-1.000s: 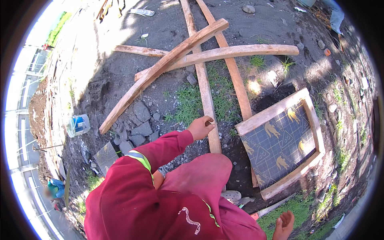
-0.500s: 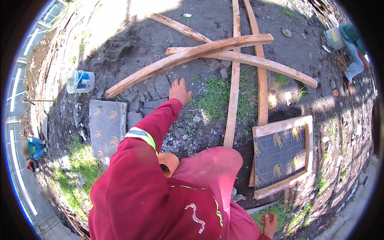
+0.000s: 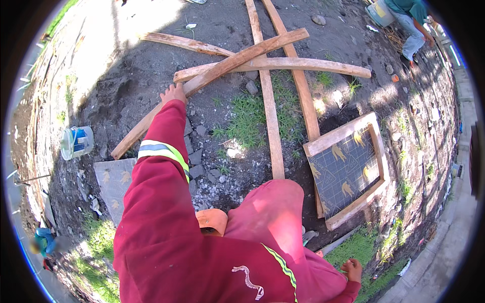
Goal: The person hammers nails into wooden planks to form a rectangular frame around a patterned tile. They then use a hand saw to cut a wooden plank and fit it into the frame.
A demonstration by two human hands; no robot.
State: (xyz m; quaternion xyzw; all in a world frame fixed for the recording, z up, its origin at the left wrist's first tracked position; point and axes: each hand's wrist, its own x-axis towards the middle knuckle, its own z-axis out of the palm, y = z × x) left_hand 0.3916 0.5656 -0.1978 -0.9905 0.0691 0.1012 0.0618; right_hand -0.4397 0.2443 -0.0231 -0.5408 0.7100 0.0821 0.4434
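Just at the topmost beam (image 3: 220, 71), left hand (image 3: 174, 94), open soil (image 3: 129, 83) past the edge; right hand (image 3: 352, 270) apart; each grip's closure unclear.

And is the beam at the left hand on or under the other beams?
On top: the beam hides parts of the other beams where they cross.

A long, squared wooden beam (image 3: 227, 69) lying slantwise across other timbers (image 3: 326, 63).
Light reddish-brown and rough-surfaced, it runs from a lower end at the left to an upper end at top centre. Its upper half crosses over the other pieces; a sleeve hides part of its lower half.
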